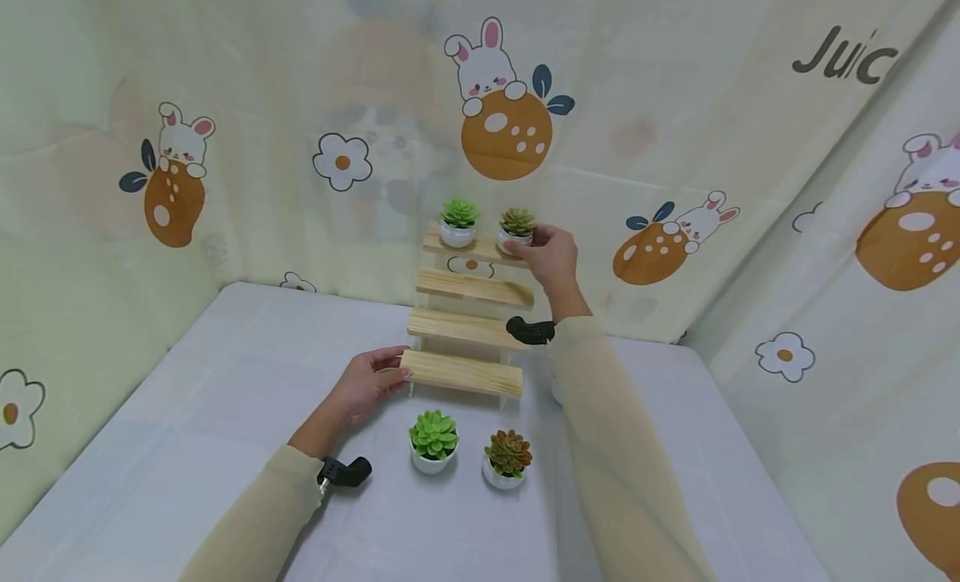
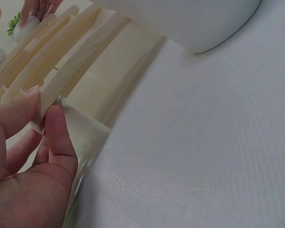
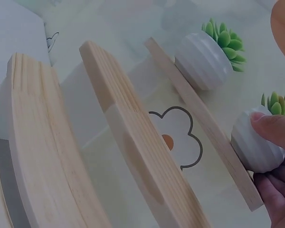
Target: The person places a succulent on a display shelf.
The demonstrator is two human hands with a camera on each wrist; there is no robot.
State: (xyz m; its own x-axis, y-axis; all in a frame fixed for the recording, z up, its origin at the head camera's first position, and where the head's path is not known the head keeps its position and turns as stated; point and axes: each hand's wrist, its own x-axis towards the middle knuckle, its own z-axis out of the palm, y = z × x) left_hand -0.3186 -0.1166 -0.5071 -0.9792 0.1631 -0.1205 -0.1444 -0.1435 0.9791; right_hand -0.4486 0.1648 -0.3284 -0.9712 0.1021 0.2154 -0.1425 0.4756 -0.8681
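A wooden tiered shelf stands at the back of the table. My left hand pinches the left end of its lowest board, thumb on top and fingers beneath, as the left wrist view shows. At the top board's right end, my right hand holds the white ribbed pot of a reddish-green succulent. That pot sits on or right at the board; fingers hide part of it. Left of it on the same board stands a bright green potted succulent, apart from the hand.
In front of the shelf stand a green potted succulent and a reddish-brown one. A white object is mostly hidden behind the right sleeve. A printed curtain hangs close behind the shelf. White cloth covers the table.
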